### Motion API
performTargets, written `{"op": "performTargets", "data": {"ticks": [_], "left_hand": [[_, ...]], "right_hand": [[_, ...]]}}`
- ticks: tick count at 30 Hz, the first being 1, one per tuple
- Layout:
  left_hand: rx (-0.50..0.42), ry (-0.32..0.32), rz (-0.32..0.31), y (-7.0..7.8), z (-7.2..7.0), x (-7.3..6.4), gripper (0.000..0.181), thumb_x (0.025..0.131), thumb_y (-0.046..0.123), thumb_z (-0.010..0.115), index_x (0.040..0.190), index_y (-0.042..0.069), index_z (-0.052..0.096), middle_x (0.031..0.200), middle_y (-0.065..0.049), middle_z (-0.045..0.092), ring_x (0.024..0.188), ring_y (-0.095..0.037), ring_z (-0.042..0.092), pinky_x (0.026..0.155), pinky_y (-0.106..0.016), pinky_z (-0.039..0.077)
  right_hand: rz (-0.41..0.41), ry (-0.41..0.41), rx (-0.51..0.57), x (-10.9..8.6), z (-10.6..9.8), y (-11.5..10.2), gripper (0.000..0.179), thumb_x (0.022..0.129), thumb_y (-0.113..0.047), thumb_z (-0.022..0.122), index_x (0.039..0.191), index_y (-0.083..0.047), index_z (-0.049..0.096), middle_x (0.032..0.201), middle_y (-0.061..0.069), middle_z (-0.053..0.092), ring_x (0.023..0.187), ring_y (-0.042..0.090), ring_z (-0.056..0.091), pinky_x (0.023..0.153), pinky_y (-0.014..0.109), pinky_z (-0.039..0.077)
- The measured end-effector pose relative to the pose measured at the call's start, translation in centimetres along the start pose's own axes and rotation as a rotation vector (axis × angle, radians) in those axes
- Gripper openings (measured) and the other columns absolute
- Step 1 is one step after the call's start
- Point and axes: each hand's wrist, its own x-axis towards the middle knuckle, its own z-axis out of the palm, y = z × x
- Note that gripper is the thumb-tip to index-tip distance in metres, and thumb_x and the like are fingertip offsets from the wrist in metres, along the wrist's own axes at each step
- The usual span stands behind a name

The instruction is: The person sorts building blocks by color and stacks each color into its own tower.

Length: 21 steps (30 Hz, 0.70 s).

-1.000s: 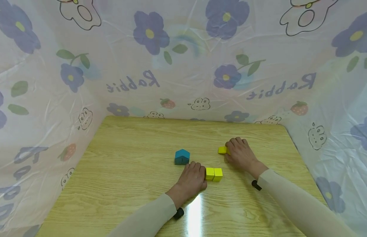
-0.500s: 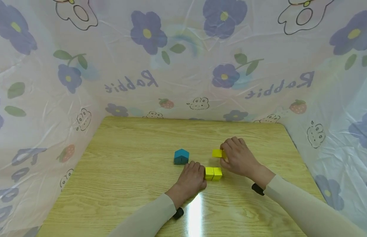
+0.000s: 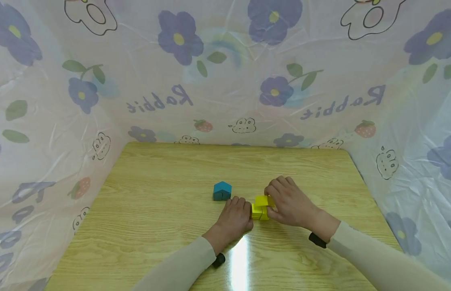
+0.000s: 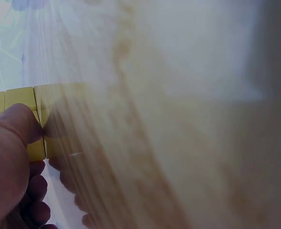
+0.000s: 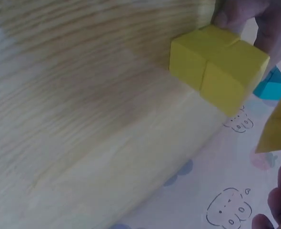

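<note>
Two yellow cubes (image 3: 256, 213) stand side by side on the table. My left hand (image 3: 234, 215) holds them at their left end; in the left wrist view its thumb (image 4: 22, 119) presses on a yellow face. My right hand (image 3: 291, 203) pinches a yellow triangular block (image 3: 262, 200) between thumb and fingers, and in the head view this block overlaps the top of the cubes. In the right wrist view the pointed end of the triangular block (image 5: 275, 131) shows apart from the cubes (image 5: 216, 67).
A blue house-shaped block piece (image 3: 222, 191) stands just beyond my left hand. The wooden table (image 3: 167, 173) is bounded by a patterned cloth (image 3: 218, 97) at the back and sides. A bright reflection lies on the table's near part.
My right hand has carried the yellow triangular block left and toward the near side, from beyond the cubes to over them. My left hand has stayed at the cubes.
</note>
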Motion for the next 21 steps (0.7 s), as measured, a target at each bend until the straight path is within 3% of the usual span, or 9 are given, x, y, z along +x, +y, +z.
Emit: {"op": "performTargets", "data": {"ticks": [5, 14, 21], "left_hand": [[-0.001, 0.000, 0.003, 0.0, 0.0, 0.0, 0.025, 0.097, 0.039, 0.065, 0.099, 0.014, 0.060, 0.083, 0.004, 0.046, 0.078, -0.015, 0.038, 0.069, -0.026, 0.023], [0.029, 0.081, 0.015, -0.1, 0.2, -0.1, 0.024, 0.093, 0.038, 0.068, 0.095, 0.016, 0.060, 0.079, 0.005, 0.043, 0.075, -0.013, 0.031, 0.068, -0.025, 0.019], [0.030, 0.085, 0.018, -0.1, 0.3, 0.0, 0.023, 0.094, 0.037, 0.068, 0.094, 0.016, 0.060, 0.079, 0.005, 0.043, 0.074, -0.013, 0.032, 0.068, -0.025, 0.019]], "right_hand": [[-0.007, -0.040, -0.004, -0.2, 0.5, -0.5, 0.030, 0.085, -0.032, 0.067, 0.106, -0.011, 0.062, 0.102, 0.002, 0.059, 0.091, 0.022, 0.050, 0.080, 0.038, 0.039], [-0.024, -0.048, -0.020, -0.4, 1.2, -0.7, 0.031, 0.085, -0.034, 0.067, 0.107, -0.011, 0.063, 0.103, 0.002, 0.059, 0.093, 0.023, 0.050, 0.081, 0.038, 0.039], [-0.025, -0.052, -0.021, -0.3, 1.4, -0.9, 0.031, 0.085, -0.034, 0.067, 0.106, -0.012, 0.063, 0.102, 0.002, 0.059, 0.092, 0.023, 0.050, 0.081, 0.038, 0.039]]}}
